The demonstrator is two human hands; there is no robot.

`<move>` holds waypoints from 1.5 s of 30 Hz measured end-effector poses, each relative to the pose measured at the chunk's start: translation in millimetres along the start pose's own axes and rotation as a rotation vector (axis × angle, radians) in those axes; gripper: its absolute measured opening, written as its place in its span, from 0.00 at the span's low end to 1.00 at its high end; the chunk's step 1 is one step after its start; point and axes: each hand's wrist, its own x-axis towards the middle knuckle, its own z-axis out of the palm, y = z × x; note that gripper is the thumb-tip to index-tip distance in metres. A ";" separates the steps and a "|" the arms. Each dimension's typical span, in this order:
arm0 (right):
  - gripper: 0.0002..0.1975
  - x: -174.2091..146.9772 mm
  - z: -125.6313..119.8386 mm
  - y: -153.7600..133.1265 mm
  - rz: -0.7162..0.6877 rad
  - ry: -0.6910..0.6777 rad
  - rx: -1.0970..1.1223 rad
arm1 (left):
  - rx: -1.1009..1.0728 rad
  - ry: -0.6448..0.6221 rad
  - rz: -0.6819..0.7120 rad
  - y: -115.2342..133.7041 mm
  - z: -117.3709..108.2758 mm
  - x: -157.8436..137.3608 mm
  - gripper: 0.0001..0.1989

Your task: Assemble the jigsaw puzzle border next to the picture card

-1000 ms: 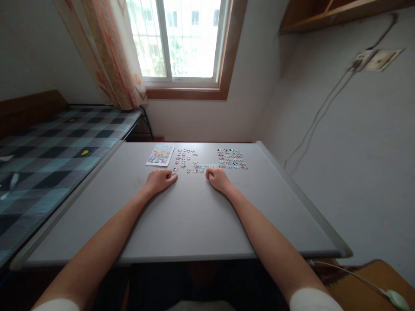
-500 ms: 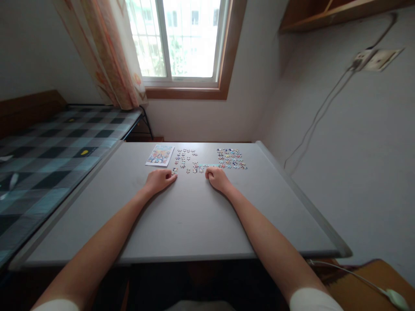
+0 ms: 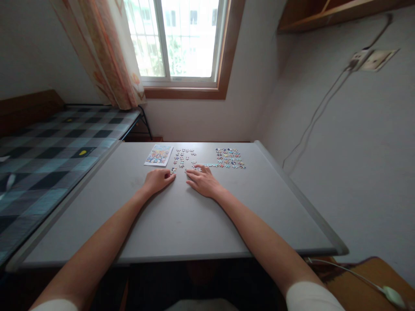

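My left hand point(image 3: 157, 180) rests on the grey table, its fingers curled in and the thumb sticking out to the right. The thumb tip lies beside a few small jigsaw pieces point(image 3: 173, 169). Whether the curled fingers hold anything is hidden. To its right, my right hand point(image 3: 203, 180) lies low with fingers spread and pointing left, over the near edge of the loose jigsaw pieces point(image 3: 182, 158); it covers some of them. A light-blue joined strip of pieces point(image 3: 211, 165) runs right from behind my right hand to another group of jigsaw pieces point(image 3: 228, 158).
A printed picture sheet point(image 3: 158, 155) lies at the table's back left. The table point(image 3: 181, 229) has a raised rim on its right side. A bed with a checked cover point(image 3: 48, 160) stands left, a window point(image 3: 191, 39) ahead, and a cable point(image 3: 308, 129) hangs on the right wall.
My right hand has moved left, and its fingers have gone from curled to spread over the near loose pieces. My left hand stays in place. The view has shifted slightly.
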 end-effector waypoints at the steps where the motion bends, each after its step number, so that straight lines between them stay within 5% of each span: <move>1: 0.16 -0.7 -0.7 1.3 -0.014 0.004 0.035 | -0.002 0.004 0.002 0.0 0.0 -0.1 0.22; 6: 0.08 -5.2 -4.5 8.6 -0.031 0.061 0.176 | -0.009 -0.005 -0.005 -0.3 0.1 -0.2 0.22; 13: 0.10 -7.7 0.9 20.6 0.039 0.161 0.134 | -0.032 0.003 0.006 -0.2 0.6 -0.3 0.22; 22: 0.10 -8.8 2.1 18.3 0.072 0.088 0.102 | -0.021 -0.005 0.000 -0.7 1.4 0.4 0.22; 36: 0.06 -6.4 2.9 23.0 0.241 0.116 0.511 | -0.120 0.024 -0.075 2.0 -2.3 -0.3 0.18; 45: 0.12 -1.8 0.3 36.1 0.504 0.456 0.854 | -0.133 0.026 -0.046 -1.8 0.6 1.1 0.17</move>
